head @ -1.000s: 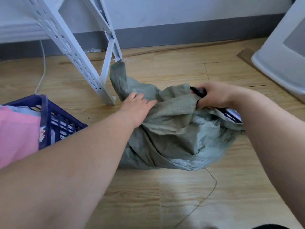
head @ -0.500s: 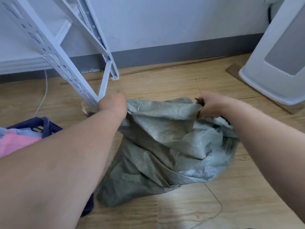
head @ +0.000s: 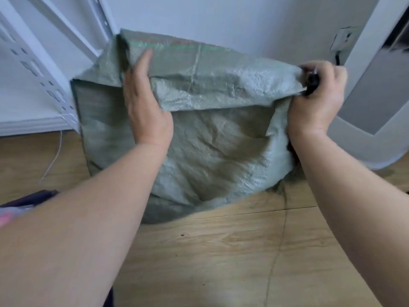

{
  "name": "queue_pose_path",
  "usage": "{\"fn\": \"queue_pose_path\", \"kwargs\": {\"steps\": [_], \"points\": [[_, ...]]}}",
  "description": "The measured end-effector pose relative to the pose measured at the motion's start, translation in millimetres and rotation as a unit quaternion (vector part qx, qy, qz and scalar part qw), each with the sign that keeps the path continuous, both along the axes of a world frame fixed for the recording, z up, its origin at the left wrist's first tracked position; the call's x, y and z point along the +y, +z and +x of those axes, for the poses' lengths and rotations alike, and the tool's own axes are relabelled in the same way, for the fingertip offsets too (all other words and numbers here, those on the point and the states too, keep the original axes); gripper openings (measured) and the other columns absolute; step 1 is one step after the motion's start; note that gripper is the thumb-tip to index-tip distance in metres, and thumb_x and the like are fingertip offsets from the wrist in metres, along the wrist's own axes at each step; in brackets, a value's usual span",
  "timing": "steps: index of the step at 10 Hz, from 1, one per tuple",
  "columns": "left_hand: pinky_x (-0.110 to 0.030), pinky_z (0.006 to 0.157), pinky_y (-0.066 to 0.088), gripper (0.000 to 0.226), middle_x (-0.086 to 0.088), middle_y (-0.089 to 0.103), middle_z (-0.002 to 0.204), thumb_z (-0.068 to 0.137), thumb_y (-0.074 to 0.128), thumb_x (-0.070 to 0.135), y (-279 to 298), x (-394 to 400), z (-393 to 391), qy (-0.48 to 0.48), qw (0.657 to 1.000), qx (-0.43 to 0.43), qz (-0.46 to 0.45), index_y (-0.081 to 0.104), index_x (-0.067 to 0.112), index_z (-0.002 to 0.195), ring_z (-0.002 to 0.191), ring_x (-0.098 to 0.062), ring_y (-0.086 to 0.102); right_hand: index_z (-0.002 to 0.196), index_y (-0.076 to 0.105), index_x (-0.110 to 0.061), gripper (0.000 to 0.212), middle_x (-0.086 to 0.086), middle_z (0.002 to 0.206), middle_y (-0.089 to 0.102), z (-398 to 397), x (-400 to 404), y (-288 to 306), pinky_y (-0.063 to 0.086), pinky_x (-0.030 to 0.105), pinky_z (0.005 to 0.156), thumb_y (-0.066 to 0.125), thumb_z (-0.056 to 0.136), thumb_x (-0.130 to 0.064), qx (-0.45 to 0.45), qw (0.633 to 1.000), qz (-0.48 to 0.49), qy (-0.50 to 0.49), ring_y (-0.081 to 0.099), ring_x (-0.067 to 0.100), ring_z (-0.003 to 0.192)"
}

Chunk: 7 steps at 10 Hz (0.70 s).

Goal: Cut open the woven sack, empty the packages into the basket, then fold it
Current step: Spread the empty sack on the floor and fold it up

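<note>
Between both hands [head: 221, 94] (raised): woven sack [head: 212, 138].

Your head view is evenly lit, soft daylight, no hard shadows. White wall [head: 254, 23] runs bright but isn't clipped. You've got a pale washed-out patch on the wooden floor [head: 210, 251] near the bottom edge, looks like diffuse glare. Motion blur is obvious: the sack [head: 212, 138] weave is smeared, worst at its top-left corner where a dark streak reads as blur. Left hand [head: 145, 100] and right hand [head: 316, 94] are soft-edged too. Wide-angle distortion bends the white shelf frame [head: 37, 69] on the left and the white plastic object [head: 363, 111] on the right. Your forearms look oversized at the bottom corners. Overall sharpness is low.
</note>
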<state>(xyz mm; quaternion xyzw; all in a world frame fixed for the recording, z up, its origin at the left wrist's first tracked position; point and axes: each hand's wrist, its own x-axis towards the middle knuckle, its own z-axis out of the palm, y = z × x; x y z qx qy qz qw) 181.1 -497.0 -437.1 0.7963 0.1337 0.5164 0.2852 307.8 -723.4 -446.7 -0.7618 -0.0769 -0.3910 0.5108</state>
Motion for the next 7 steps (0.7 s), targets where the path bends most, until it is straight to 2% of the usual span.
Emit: {"fn": "queue_pose_path", "kwargs": {"steps": [1,2,3,4,5,6,7], "points": [[-0.041,0.108,0.038,0.075,-0.005,0.051,0.138,0.078,0.041,-0.014,-67,-7,-45,0.026,0.963,0.269,0.004,0.042,0.027,0.140,0.128,-0.030,0.047,0.102,0.067,-0.014,0.036,0.010,0.104,0.058,-27,-17,-73,0.042,0.026,0.075,0.048,0.077,0.004,0.134,0.974,-0.181,0.031,0.055,0.019,0.091],[-0.035,0.092,0.048,0.051,-0.006,0.058,0.131,0.091,0.040,0.006,-159,-11,-111,-0.064,0.645,0.760,0.053,0.052,0.032,0.133,0.115,-0.028,0.058,0.115,0.066,-0.016,0.030,0.009,0.115,0.067,-81,-32,-187,0.050,0.030,0.079,0.067,0.085,-0.018,0.546,0.614,-0.537,0.192,0.064,0.026,0.105],[-0.033,0.092,0.049,0.044,-0.004,0.059,0.131,0.094,0.041,0.013,-194,-18,-146,-0.064,0.598,0.796,0.072,0.056,0.034,0.130,0.117,-0.027,0.058,0.112,0.066,-0.014,0.033,0.006,0.114,0.068,-112,-42,-231,0.050,0.028,0.085,0.072,0.081,-0.023,0.571,0.538,-0.576,0.230,0.063,0.025,0.109],[-0.033,0.083,0.045,0.045,-0.006,0.059,0.126,0.095,0.044,0.015,-193,-17,-145,-0.018,0.675,0.733,0.085,0.045,0.037,0.134,0.114,-0.029,0.058,0.107,0.066,-0.015,0.030,0.003,0.109,0.068,-104,-33,-226,0.049,0.028,0.086,0.072,0.079,-0.022,0.532,0.656,-0.492,0.211,0.063,0.024,0.107],[-0.030,0.082,0.042,0.038,-0.005,0.057,0.127,0.094,0.049,0.012,-199,-7,-149,-0.059,0.598,0.788,0.133,0.055,0.031,0.126,0.114,-0.027,0.056,0.106,0.067,-0.013,0.031,0.004,0.099,0.068,-115,-21,-229,0.047,0.026,0.077,0.075,0.079,-0.025,0.537,0.534,-0.593,0.274,0.063,0.021,0.096],[-0.023,0.080,0.039,0.034,-0.006,0.060,0.128,0.091,0.052,0.010,-211,-13,-172,-0.156,0.425,0.883,0.127,0.064,0.023,0.120,0.113,-0.024,0.059,0.108,0.069,-0.012,0.032,0.005,0.089,0.067,-131,-23,-237,0.043,0.023,0.069,0.077,0.079,-0.024,0.571,0.349,-0.672,0.319,0.058,0.018,0.082],[-0.025,0.086,0.046,0.037,-0.003,0.062,0.125,0.089,0.055,0.011,-219,-18,-187,-0.201,0.378,0.899,0.086,0.063,0.025,0.122,0.110,-0.021,0.060,0.102,0.070,-0.014,0.020,0.003,0.087,0.059,-124,-23,-239,0.041,0.023,0.063,0.069,0.085,-0.026,0.517,0.345,-0.736,0.267,0.053,0.017,0.082]]}}
